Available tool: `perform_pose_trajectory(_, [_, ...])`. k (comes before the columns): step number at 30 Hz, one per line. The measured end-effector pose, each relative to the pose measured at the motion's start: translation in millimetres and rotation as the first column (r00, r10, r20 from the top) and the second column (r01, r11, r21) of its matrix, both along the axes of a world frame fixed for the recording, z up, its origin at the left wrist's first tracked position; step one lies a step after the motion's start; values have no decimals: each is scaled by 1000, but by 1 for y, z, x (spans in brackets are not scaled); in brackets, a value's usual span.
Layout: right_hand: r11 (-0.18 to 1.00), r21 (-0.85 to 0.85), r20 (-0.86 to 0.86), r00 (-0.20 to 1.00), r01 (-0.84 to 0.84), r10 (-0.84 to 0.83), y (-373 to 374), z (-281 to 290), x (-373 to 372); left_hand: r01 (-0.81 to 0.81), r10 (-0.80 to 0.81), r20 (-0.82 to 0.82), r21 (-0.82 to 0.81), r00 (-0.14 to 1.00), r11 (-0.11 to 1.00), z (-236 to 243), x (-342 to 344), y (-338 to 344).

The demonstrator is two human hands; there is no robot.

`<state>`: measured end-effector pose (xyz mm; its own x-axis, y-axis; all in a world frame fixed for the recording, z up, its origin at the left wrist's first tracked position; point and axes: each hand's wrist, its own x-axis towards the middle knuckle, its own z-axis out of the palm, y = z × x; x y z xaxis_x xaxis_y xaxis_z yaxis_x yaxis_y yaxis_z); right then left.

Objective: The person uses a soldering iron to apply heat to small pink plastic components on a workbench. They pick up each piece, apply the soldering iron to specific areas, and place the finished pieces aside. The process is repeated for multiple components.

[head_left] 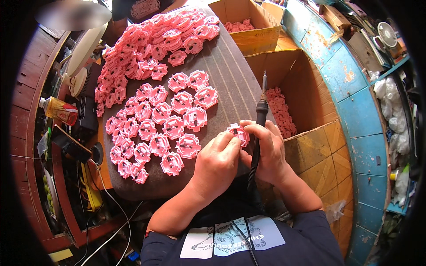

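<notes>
Head view shows, nearest, the person's dark T-shirt [306,237] with a pale printed panel; it carries letters, upside down from here. Above it are two bare hands. The left hand [217,159] has its thumb and fingers closed together on one pink plastic part [239,134], which is over the near right side of the dark table [233,84]. The right hand [268,153] touches the same part with its fingertips, and it also holds one soldering iron [262,108], whose tip points away from the part. To the left, roughly two dozen spread parts [161,113] lie on the table; some overlap, so I cannot count exactly. One bottle [60,111] of amber liquid, with a red label too small to read, is beyond the left edge. On the right, the nearer cardboard box [313,95] contains many similar pink pieces. Farther, a heaped pile [146,44] covers the table's far end, uncountable. The second cardboard box [257,42] also contains pink pieces. Behind the pile, another person [144,8] is partly visible.
</notes>
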<state>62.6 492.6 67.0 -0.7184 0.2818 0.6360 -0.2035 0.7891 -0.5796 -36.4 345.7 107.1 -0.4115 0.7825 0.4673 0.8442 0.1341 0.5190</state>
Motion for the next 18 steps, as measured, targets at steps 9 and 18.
perform_pose_trajectory(9, [1000,20,-25,1000,9,-9,0,1,-1,-8,8,-1,27,1000,1000,-2,1,1])
perform_pose_trajectory(18, [1000,28,-35,999,7,-6,-1,0,-2,-31,33,-41,45,999,999,-15,0,-3])
